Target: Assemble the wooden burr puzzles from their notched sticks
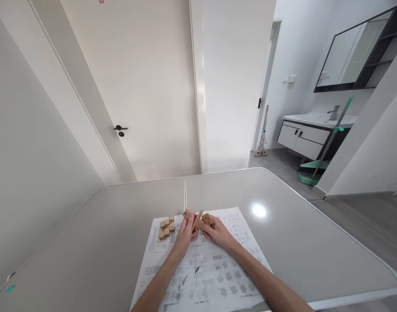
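Above the far half of a white paper sheet with grey printed patterns (152, 260), the left hand (184, 232) closes on a light-brown wooden block (186, 213), and the right hand (216, 229) grips a darker brown, angular wooden piece (207, 219). A slim tan wooden stick (197, 220) slants between them; which hand bears it, I cannot tell. Small tan wooden cubes (166, 227) sit near the sheet's far left corner, probably for easy reach, the sheet perhaps shielding the grey tabletop's (299, 242) near side.

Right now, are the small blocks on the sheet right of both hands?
No, the blocks lie on the sheet, left of the left hand.
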Demonstrator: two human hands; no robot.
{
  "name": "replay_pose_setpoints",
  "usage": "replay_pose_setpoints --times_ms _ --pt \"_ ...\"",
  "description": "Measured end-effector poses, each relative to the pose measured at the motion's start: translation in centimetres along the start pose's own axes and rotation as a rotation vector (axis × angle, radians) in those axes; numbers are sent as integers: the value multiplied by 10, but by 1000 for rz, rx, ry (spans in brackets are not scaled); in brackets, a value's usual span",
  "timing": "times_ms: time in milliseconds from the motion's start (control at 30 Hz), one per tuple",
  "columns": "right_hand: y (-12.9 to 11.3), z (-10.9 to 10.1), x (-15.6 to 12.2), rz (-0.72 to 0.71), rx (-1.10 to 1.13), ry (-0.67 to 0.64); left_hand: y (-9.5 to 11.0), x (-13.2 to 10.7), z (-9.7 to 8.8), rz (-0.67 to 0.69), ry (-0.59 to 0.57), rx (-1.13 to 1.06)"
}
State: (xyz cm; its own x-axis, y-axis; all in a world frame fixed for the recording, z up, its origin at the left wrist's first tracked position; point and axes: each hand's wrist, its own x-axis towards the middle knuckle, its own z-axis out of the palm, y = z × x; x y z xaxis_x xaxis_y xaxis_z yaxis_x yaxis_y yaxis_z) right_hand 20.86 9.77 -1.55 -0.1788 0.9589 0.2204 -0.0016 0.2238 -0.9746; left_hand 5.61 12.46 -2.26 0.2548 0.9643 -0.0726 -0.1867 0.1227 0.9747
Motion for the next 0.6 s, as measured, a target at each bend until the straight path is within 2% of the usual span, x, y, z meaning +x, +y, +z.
replay_pose_setpoints --times_ms 267,433,600 --pt "8 0 3 -4 25 -26 2 2 -2 48 26 15" --pt "20 0 7 73 137 70 0 3 -3 69 99 47" --pt "22 -2 10 119 284 136 -2 4 -3 68 105 68"
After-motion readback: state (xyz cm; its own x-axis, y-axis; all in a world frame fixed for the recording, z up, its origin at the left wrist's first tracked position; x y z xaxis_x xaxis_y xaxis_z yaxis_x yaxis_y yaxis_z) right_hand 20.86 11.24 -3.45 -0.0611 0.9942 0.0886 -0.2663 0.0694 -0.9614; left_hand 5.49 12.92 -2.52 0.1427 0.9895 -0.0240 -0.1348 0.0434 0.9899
